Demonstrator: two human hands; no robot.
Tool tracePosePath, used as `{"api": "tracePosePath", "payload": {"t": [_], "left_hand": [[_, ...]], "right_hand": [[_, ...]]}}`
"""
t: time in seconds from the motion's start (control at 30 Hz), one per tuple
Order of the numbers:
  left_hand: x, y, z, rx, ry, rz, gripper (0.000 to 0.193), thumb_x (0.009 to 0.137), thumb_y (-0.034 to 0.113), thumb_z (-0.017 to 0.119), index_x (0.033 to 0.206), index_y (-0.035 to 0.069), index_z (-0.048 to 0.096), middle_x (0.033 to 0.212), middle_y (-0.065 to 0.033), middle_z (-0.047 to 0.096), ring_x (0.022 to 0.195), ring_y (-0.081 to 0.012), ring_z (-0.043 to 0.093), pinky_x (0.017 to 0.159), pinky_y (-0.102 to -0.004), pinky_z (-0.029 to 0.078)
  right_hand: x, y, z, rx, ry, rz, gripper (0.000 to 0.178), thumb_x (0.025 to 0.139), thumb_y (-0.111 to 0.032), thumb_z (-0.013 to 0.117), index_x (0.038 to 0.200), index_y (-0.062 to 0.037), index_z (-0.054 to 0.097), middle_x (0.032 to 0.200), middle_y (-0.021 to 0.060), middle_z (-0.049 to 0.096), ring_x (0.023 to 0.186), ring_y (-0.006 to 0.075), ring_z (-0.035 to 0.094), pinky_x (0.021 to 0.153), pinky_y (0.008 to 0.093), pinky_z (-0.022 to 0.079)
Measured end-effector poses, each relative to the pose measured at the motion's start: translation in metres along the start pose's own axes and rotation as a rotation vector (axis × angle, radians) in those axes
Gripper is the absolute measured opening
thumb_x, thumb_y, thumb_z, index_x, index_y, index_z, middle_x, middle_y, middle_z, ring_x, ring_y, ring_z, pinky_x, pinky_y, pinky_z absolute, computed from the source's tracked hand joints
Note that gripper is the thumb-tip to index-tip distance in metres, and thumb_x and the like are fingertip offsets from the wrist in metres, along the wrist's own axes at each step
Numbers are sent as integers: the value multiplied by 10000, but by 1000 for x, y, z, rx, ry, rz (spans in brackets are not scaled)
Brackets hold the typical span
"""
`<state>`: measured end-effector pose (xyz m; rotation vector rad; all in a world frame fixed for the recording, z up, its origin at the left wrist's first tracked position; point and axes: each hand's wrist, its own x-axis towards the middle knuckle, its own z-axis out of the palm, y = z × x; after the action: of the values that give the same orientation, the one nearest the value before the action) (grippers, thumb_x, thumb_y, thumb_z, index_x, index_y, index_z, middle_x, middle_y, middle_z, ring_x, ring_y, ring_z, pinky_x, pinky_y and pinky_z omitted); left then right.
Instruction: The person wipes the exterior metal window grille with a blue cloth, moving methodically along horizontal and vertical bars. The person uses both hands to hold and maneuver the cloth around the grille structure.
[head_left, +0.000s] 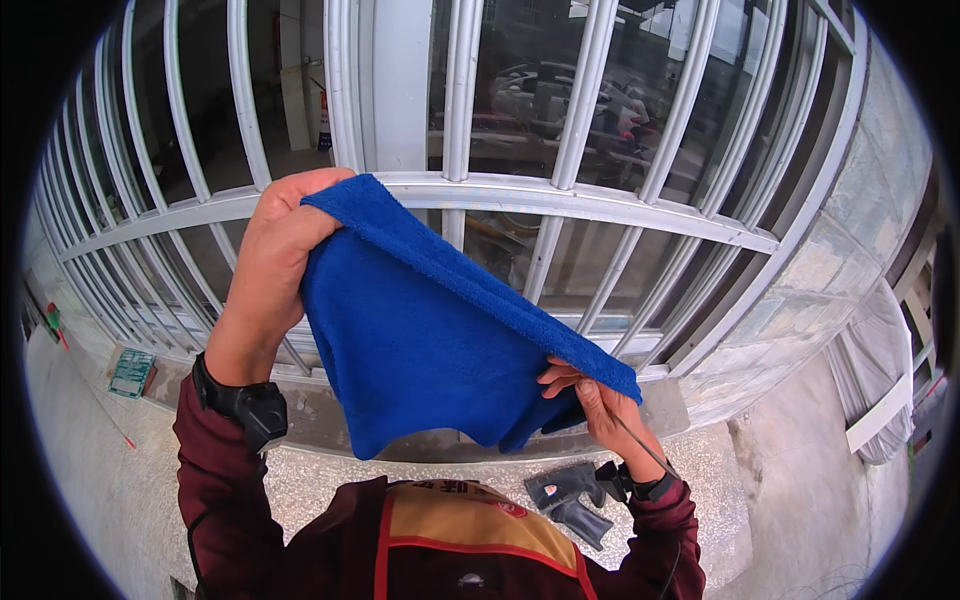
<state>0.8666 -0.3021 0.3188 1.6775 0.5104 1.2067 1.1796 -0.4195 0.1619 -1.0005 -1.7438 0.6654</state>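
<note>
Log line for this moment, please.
left hand: gripping blue cloth, upper left corner | right hand: gripping its right end | cloth: spread between hands, lower edge hanging | around: metal bars, glass behind

Left hand (277, 238) (fingertips hidden by cloth (420, 330))

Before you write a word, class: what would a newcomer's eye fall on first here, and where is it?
The bright blue cloth in the middle stands out first, slanting between the left hand, which grips its upper left corner, and the right hand, at its lower right end. Behind it, silvery metal bars span the window, bending toward the rim. Lower down, dark boots show on speckled ground.
</note>
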Motion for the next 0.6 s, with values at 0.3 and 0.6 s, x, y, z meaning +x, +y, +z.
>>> {"api": "tracePosePath", "payload": {"t": [0.3, 0.6], "left_hand": [[-10, 3, 40, -164, -125, -137, 129, 801, 76, 584, 828, -10, 677, 750, -30, 656, 666, -77, 604, 647, -213, 493], [-32, -105, -51, -100, 206, -549, 104, 833, 66, 608, 933, 58, 633, 682, 21, 593, 519, -68, 520, 421, -207, 339]], "right_hand": [[-15, 56, 77, -565, -3, -97, 295, 1020, -135, 475, 1271, -10, 566, 1174, 205, 634, 1077, 359, 615, 951, 378, 464], [-17, 49, 76, -4023, 182, -2394, 435, 1019, -439, 461, 971, -15, 545, 846, 16, 512, 778, 109, 475, 695, 270, 401]]}}
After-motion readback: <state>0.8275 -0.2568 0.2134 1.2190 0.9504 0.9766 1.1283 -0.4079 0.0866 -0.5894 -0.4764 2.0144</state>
